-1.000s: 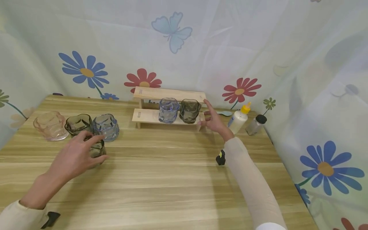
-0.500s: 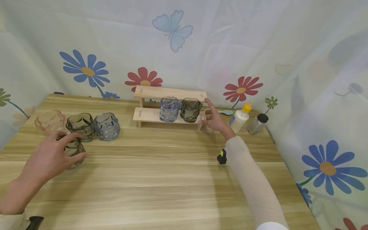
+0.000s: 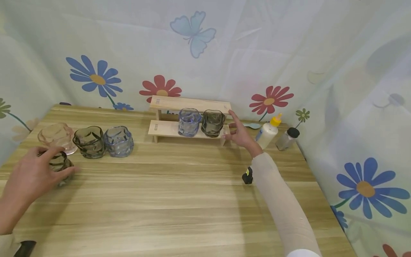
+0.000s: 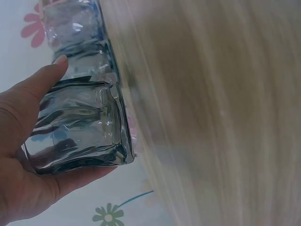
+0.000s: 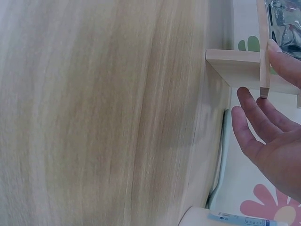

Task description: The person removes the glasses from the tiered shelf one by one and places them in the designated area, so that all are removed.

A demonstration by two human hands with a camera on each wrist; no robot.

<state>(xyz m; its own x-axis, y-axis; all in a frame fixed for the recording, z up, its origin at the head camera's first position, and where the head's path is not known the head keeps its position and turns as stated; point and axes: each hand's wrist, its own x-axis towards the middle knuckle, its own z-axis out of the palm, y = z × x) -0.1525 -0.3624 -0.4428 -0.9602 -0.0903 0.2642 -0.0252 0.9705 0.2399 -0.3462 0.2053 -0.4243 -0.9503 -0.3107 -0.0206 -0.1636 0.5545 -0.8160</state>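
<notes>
My left hand [image 3: 30,175] grips a smoky dark glass [image 3: 61,162] with wavy sides, thumb and fingers on opposite sides of it. In the left wrist view the held glass [image 4: 82,125] overlaps other glasses behind it. Just beyond stand a pink glass [image 3: 57,135], another dark glass [image 3: 90,142] and a blue glass [image 3: 118,142] in a row. My right hand [image 3: 241,135] is spread at the right end of a two-step wooden shelf [image 3: 167,130], its thumb [image 5: 284,63] by the lower step. On that step sit a blue glass [image 3: 189,123] and a dark glass [image 3: 213,123].
Right of the shelf stand a white bottle with a yellow cap [image 3: 267,134] and a clear jar with a black lid [image 3: 287,139]. A pale blue spoon-like thing [image 3: 253,125] lies behind the right hand. Flowered cloth [image 3: 128,43] hangs around the wooden table [image 3: 179,192].
My left hand has moved left with the dark glass, from in front of the blue glass to in front of the pink one. The right hand stays at the shelf's end.
</notes>
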